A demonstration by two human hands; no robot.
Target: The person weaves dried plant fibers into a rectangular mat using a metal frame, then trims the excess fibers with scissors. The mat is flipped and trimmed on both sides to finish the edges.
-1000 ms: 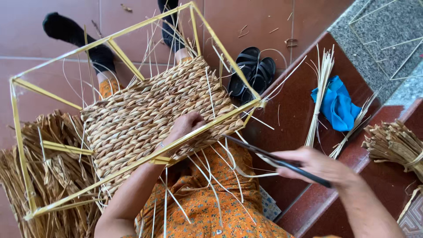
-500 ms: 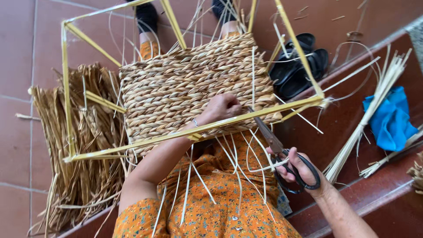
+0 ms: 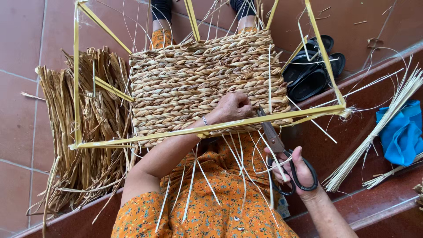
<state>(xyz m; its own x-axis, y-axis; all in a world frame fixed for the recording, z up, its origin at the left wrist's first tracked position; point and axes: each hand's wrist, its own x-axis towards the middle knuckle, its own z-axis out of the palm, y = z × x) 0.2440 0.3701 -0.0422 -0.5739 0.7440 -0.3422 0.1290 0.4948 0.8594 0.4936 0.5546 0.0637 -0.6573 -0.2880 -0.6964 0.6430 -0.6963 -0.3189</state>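
Observation:
A woven straw panel (image 3: 198,83) sits inside a yellow bar frame (image 3: 176,133) resting over my lap. My left hand (image 3: 231,108) is closed on the panel's near edge, pinching fibres just above the front bar. My right hand (image 3: 302,169) grips the black handles of a pair of scissors (image 3: 276,145). The blades point up and left, with the tips at the front bar right beside my left hand. Thin pale strands (image 3: 238,158) hang from the panel's edge over my orange patterned clothing.
A heap of dried straw (image 3: 88,132) lies on the tiled floor at left. Black sandals (image 3: 313,70) sit beyond the frame at right. On the red step lie a blue cloth (image 3: 401,132) and a bundle of pale strips (image 3: 374,136).
My right hand has brought the scissors from the step up to the frame, tips now beside my left hand. The frame appears rotated squarer in view. My left hand stays on the panel edge.

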